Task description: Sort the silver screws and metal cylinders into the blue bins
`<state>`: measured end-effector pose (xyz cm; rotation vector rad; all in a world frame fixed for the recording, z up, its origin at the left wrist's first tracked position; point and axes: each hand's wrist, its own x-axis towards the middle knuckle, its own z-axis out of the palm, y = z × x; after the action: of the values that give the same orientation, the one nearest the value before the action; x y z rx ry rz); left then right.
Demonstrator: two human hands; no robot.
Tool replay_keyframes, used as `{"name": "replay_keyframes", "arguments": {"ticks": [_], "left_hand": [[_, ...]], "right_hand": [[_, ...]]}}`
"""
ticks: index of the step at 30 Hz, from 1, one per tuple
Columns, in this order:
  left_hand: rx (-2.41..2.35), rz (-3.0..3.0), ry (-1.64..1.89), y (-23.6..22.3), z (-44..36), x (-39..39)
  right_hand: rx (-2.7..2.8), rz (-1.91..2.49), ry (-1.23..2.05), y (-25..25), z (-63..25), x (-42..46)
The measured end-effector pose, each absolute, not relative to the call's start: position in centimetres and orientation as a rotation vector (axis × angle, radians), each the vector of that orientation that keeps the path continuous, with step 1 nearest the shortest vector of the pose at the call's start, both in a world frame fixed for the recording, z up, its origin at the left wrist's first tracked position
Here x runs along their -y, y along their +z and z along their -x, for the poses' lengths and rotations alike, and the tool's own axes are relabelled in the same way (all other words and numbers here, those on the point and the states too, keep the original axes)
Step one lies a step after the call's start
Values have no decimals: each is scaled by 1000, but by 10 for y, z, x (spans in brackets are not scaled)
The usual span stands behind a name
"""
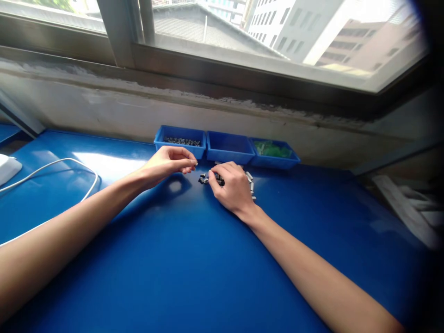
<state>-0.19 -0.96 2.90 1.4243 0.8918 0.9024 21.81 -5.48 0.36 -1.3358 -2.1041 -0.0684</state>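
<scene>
My left hand (171, 161) hovers in front of the left bin, thumb and fingers pinched on a tiny light piece (196, 163), too small to name. To its right, my right hand (231, 184) reaches down over a pile of small dark parts (201, 179), some with shiny metal ends like screws. Its fingers are curled with thumb and forefinger close together; whatever they grip is hidden. Small whitish pieces (250, 178) lie in a rough row just beyond the right hand, partly covered by it.
Behind the hands stand three blue bins: the left one (159, 138) holds many small dark metallic parts, the middle one (229, 156) shows its bare inside, the right one (277, 163) holds green pieces. A white cable (93, 173) crosses the blue tabletop (180, 259). A window frame rises behind.
</scene>
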Motion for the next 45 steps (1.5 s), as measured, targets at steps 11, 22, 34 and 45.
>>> {"name": "replay_keyframes", "arguments": {"ticks": [11,22,34,45], "left_hand": [[-808,-1070,962,20,8,0],[-800,-1040,1344,32,3,4],[-949,-2077,1039,18,0,8],[-701,-2831,718,1,6,4]], "right_hand": [[2066,1279,-2,5,-218,53],[2037,1225,44,1,-220,49],[2073,1236,35,0,-219,49],[2053,1250,33,-2,-219,47]]}}
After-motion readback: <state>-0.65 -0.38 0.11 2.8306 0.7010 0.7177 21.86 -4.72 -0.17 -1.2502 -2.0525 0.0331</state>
